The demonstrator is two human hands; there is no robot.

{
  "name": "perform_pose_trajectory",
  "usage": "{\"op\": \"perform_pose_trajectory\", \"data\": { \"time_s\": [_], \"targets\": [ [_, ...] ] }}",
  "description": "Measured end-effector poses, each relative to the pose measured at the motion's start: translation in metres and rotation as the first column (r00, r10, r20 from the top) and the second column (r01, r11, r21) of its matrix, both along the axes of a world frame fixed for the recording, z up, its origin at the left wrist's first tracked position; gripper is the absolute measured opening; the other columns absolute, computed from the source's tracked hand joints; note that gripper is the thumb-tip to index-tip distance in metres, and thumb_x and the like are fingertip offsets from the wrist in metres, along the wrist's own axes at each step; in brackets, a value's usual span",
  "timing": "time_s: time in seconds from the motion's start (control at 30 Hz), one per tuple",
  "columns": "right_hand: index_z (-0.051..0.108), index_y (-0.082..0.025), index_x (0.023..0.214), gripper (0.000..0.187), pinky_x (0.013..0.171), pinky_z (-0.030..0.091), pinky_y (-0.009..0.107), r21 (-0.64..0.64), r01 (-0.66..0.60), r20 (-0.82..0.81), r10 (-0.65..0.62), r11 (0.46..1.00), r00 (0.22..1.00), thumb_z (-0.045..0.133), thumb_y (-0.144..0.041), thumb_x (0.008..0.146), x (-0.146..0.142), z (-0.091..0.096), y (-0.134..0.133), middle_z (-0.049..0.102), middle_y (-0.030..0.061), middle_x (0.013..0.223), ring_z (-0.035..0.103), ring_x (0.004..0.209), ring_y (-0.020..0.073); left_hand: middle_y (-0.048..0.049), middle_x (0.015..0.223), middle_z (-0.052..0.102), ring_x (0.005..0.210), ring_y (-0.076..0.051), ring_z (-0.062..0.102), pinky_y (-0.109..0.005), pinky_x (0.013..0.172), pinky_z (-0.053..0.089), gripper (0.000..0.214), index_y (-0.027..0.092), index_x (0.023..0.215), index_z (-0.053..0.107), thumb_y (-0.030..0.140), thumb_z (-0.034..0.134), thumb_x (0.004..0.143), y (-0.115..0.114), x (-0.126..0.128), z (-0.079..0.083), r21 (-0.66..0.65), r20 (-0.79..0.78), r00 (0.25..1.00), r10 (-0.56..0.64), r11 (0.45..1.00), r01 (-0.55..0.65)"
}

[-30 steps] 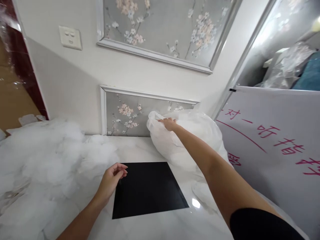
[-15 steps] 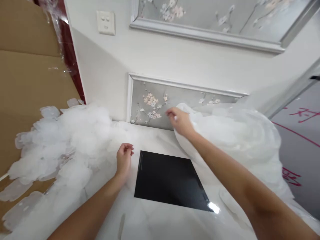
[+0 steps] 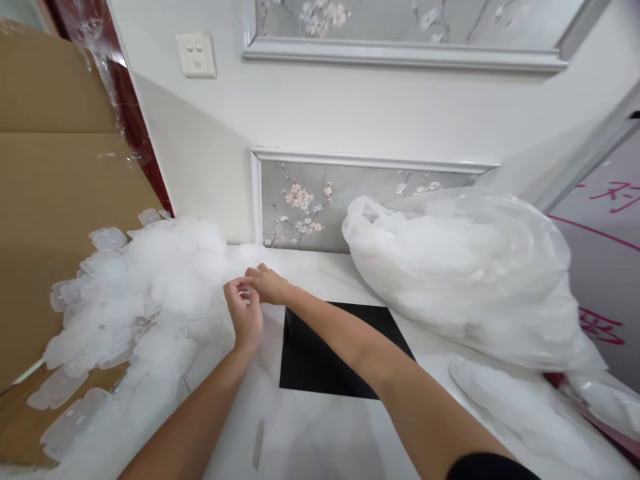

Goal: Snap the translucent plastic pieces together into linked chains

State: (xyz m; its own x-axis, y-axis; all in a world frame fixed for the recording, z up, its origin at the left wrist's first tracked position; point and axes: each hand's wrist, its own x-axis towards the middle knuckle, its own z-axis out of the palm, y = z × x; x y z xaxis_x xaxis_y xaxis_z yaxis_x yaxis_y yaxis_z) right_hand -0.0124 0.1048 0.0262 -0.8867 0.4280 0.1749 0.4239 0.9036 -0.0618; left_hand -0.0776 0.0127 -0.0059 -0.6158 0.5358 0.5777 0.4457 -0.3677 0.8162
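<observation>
My left hand (image 3: pixel 245 312) and my right hand (image 3: pixel 267 283) meet above the white marble table (image 3: pixel 320 433), just left of a black square sheet (image 3: pixel 320 360). The fingers of both are curled and pinched together; whatever thin piece lies between them is too small to name. A loose heap of thin translucent white plastic pieces (image 3: pixel 145 293) lies directly left of the hands. A big clear plastic bag (image 3: pixel 465 267) stuffed with more such pieces rests on the table to the right.
Brown cardboard (image 3: pixel 55 200) stands at the far left under the heap. A wall with framed floral panels (image 3: pixel 320 200) and a switch plate (image 3: pixel 196 55) is behind. A white board with red writing (image 3: pixel 610 267) leans at the right. More plastic pieces (image 3: pixel 505 400) lie by the bag.
My right hand has left the mouth of the bag and swung left to meet my left hand. The view has shifted left and down.
</observation>
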Motion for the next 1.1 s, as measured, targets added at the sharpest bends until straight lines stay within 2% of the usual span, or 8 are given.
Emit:
{"op": "perform_pose_trajectory", "data": {
  "time_s": [0.17,0.27,0.43,0.57,0.7,0.87,0.97,1.1],
  "targets": [
    [0.055,-0.025,0.131,0.056,0.088,0.05,0.049,0.059,0.134,0.058,-0.138,0.989,0.989,0.068,-0.015,0.077,0.074,0.007,-0.01,0.05,0.0155,0.135,0.05,0.115,0.0348,-0.0056,0.106,0.062,0.103,-0.023,0.056,-0.039,0.091,0.044,0.032,0.026,0.103,0.059,0.011,0.056,0.075,-0.003,0.013,-0.011,-0.169,-0.248,0.945,-0.214,0.97,0.175],
    [0.048,-0.023,0.138,0.066,0.097,0.045,0.054,-0.094,0.133,0.094,-0.125,0.987,0.988,0.069,-0.014,0.076,0.132,-0.004,-0.015,0.045,0.0179,0.144,0.049,0.123,0.0363,-0.008,0.116,0.065,0.115,-0.031,0.053,-0.047,0.1,0.038,0.04,0.027,0.103,0.066,0.01,0.067,0.067,-0.007,0.022,-0.017,-0.296,-0.36,0.853,-0.379,0.913,0.281],
    [0.026,-0.02,0.148,0.075,0.1,0.045,0.047,-0.369,0.087,-0.137,-0.147,0.925,0.98,0.048,-0.003,0.079,0.199,-0.04,-0.038,0.051,0.0166,0.141,0.054,0.125,0.0272,-0.0127,0.118,0.062,0.117,-0.035,0.048,-0.052,0.097,0.036,0.037,0.026,0.106,0.067,0.007,0.061,0.076,-0.009,0.023,-0.011,-0.483,-0.706,0.571,-0.419,0.874,0.044],
    [0.059,-0.02,0.112,0.036,0.099,0.047,0.045,-0.417,0.133,-0.321,-0.283,0.899,0.904,0.05,-0.007,0.08,0.211,-0.061,-0.061,0.057,0.013,0.135,0.058,0.12,0.0259,-0.0138,0.1,0.061,0.106,-0.035,0.051,-0.053,0.092,0.037,0.026,0.021,0.092,0.069,0.005,0.054,0.078,-0.01,0.024,0.004,-0.47,-0.79,0.472,-0.392,0.881,-0.057],
    [0.067,-0.023,0.094,0.015,0.1,0.046,0.047,-0.436,0.083,-0.398,-0.275,0.896,0.875,0.063,-0.016,0.082,0.213,-0.061,-0.075,0.066,0.0092,0.121,0.059,0.117,0.0267,-0.0158,0.101,0.059,0.109,-0.035,0.05,-0.052,0.094,0.037,0.027,0.018,0.088,0.069,0.003,0.051,0.074,-0.013,0.034,0.005,-0.449,-0.835,0.379,-0.399,0.892,-0.047],
    [0.07,-0.024,0.092,0.016,0.095,0.049,0.041,-0.577,-0.05,-0.461,-0.274,0.815,0.844,0.067,-0.038,0.085,0.221,-0.052,-0.076,0.066,0.0085,0.118,0.06,0.111,0.0245,-0.0124,0.133,0.056,0.126,-0.029,0.046,-0.043,0.1,0.037,0.048,0.021,0.119,0.061,0.001,0.04,0.08,-0.001,0.049,-0.014,-0.511,-0.784,0.294,-0.546,0.838,0.194],
    [0.068,-0.023,0.099,0.02,0.085,0.052,0.039,-0.594,0.1,-0.442,-0.427,0.799,0.789,0.066,-0.037,0.085,0.224,-0.053,-0.074,0.063,0.0084,0.107,0.061,0.1,0.0229,-0.0107,0.115,0.067,0.109,-0.027,0.057,-0.042,0.093,0.04,0.04,0.023,0.109,0.064,0.003,0.04,0.084,0.007,0.051,-0.02,-0.568,-0.714,0.344,-0.609,0.792,0.223],
    [0.067,-0.022,0.084,0.027,0.086,0.05,0.039,-0.587,0.162,-0.363,-0.437,0.793,0.823,0.083,-0.034,0.067,0.227,-0.055,-0.074,0.057,0.0058,0.1,0.057,0.095,0.0224,-0.0099,0.087,0.067,0.092,-0.027,0.058,-0.041,0.086,0.044,0.029,0.021,0.083,0.064,0.004,0.041,0.085,0.006,0.05,-0.014,-0.61,-0.698,0.286,-0.656,0.754,0.243]
  ]
}}
